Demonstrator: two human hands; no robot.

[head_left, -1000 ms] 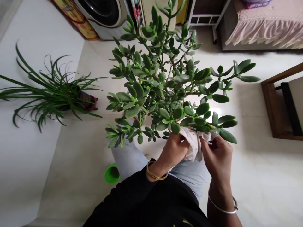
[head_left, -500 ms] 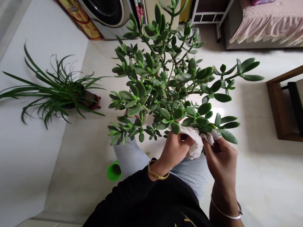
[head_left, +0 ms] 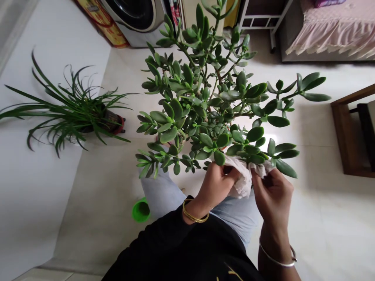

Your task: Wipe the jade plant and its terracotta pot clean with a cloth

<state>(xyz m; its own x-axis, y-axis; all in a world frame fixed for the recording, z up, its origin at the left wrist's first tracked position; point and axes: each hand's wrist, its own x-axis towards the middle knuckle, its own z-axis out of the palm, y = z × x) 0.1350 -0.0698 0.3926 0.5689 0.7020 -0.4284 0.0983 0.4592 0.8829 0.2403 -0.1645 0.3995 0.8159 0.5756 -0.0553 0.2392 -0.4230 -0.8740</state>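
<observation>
A large jade plant with thick green leaves fills the middle of the view. Under its near leaves my two hands hold a white cloth. My left hand, with a gold bangle on the wrist, is closed on the cloth's left part. My right hand, with a silver bangle on the wrist, pinches the cloth's right end against a low leaf cluster. The plant's pot is hidden by the foliage.
A spider plant in a dark pot stands on the floor at the left. A small green cup lies by my knee. A washing machine, a white rack, a bed and a wooden chair ring the tiled floor.
The view has shifted slightly. My hands stay at the same leaf cluster, and the cloth has bunched up a little more between them.
</observation>
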